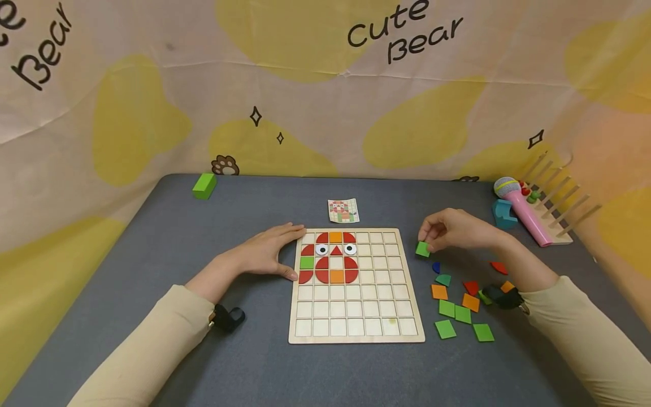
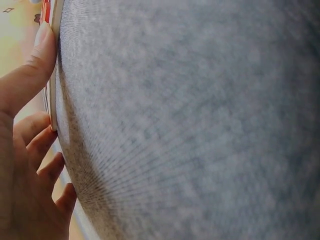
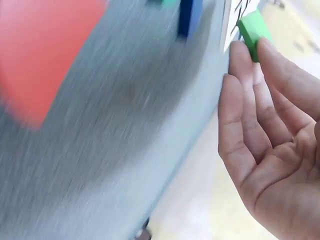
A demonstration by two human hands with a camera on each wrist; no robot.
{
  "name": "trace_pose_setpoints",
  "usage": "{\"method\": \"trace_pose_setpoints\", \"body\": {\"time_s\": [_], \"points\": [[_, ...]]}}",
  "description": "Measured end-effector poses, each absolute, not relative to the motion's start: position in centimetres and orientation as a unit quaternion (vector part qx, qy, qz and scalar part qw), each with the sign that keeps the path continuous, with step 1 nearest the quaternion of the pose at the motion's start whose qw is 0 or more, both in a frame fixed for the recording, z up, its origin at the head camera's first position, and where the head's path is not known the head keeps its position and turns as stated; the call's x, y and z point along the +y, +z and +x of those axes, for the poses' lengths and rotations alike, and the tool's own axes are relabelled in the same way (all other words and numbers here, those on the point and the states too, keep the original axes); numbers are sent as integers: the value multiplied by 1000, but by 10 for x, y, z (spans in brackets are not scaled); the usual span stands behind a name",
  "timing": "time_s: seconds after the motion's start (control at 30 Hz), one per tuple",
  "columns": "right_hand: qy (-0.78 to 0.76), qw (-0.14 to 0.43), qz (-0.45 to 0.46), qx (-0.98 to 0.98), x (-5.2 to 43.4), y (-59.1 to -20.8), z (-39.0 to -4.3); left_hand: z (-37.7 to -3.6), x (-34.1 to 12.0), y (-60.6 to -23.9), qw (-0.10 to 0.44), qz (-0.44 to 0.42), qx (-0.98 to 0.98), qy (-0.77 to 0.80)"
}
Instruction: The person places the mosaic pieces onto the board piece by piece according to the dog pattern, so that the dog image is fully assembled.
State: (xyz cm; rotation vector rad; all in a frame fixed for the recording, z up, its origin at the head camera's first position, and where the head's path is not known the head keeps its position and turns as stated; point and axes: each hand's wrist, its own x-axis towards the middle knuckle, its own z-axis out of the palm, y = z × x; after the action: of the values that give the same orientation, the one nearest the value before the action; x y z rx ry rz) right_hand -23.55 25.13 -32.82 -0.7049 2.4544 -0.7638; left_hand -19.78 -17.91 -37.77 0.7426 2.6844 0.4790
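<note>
A wooden grid board lies on the dark table, with red, orange and green tiles and two eye tiles laid in its upper left squares. My left hand rests at the board's left edge, fingers spread and the thumb touching its side. Just right of the board, my right hand pinches a green square tile between thumb and fingertips. The right wrist view shows that green tile held at the fingertips, the other fingers loosely bent.
Loose tiles lie right of the board, among them a green tile, an orange tile and a red tile. A picture card lies behind the board. A green block, pink toy microphone and pegged rack stand farther back.
</note>
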Motion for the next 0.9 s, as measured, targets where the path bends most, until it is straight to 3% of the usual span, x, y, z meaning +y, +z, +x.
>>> {"method": "trace_pose_setpoints", "body": {"time_s": [0.47,0.9], "points": [[-348,242,-279,862,166,-333,-216,-197,-179,-377,156,259,939,165],[-351,253,-302,849,117,-339,-201,-198,-179,-378,156,260,939,164]]}}
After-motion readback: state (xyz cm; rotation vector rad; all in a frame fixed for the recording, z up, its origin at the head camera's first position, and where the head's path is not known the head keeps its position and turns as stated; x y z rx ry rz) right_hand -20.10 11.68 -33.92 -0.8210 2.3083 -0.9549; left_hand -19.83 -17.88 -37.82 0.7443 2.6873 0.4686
